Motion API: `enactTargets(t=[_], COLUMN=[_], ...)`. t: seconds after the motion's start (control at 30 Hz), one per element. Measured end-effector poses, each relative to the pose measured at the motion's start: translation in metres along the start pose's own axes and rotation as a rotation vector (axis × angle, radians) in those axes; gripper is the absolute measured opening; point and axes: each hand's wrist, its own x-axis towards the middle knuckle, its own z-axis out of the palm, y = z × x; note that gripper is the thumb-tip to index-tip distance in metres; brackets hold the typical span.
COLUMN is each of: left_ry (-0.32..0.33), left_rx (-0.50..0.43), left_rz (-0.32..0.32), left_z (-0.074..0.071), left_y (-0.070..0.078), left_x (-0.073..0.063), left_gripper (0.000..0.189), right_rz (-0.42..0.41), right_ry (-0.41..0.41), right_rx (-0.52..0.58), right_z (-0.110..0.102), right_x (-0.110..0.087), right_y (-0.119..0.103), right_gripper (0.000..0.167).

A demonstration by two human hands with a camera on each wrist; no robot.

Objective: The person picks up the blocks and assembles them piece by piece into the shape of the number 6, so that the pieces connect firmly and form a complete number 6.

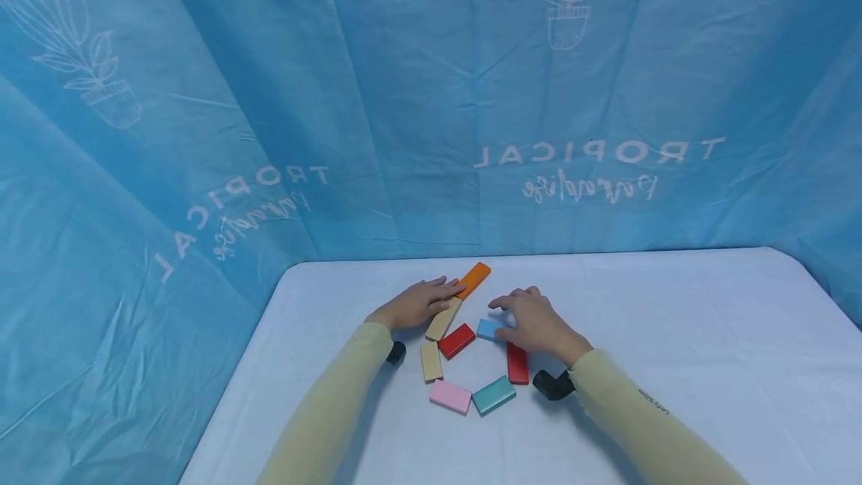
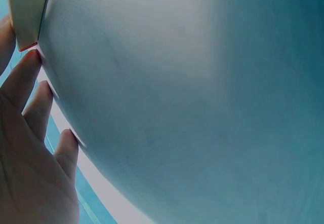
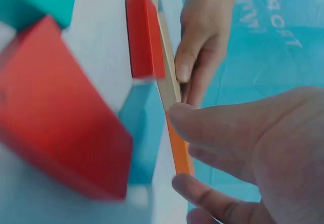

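My left hand [image 1: 419, 305] rests beside the long natural-wood block [image 1: 444, 320], with fingertips at the orange block [image 1: 475, 278] that continues its line. In the left wrist view, the fingers [image 2: 36, 110] are spread and fairly straight, next to the wood block [image 2: 28, 11]. Thumb and fingers apart, my right hand [image 1: 536, 324] is over the light-blue block [image 1: 486, 329] and the upper end of a red block [image 1: 517, 365]. In the right wrist view, nothing shows between its thumb and fingers. A second red block [image 1: 457, 340] lies between the wood and light-blue ones.
A short wood block [image 1: 432, 362], a pink block [image 1: 450, 397] and a teal block [image 1: 494, 395] complete a rough ring on the white table [image 1: 673, 335]. Blue printed cloth [image 1: 431, 111] hangs along the back and left. Dark wrist cameras [image 1: 554, 385] sit low near the blocks.
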Motion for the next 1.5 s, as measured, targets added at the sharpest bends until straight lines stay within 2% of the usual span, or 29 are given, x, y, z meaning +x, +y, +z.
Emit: enactTargets(t=[0.33,0.73,1.27,1.5], left_ry=[-0.007,-0.006,-0.009,0.004], left_rx=[-0.004,-0.004,-0.003,-0.014], left_rz=[-0.024,-0.029,-0.042,-0.03], left_z=[0.0,-0.001,-0.003,-0.001], left_y=[-0.002,-0.002,-0.001,-0.001], left_x=[0.0,0.001,0.001,0.0], left_gripper=[0.05,0.051,0.05,0.05], right_rz=[0.015,0.029,-0.011,0.005], right_ry=[-0.045,-0.099,-0.08,0.011], right_rx=[0.059,0.127,0.139,0.179], right_z=[-0.001,0.005,0.007,0.001], right_x=[-0.002,-0.002,-0.004,-0.011], right_y=[0.018,0.018,0.021,0.032], right_gripper=[0.039,0.037,0.037,0.037])
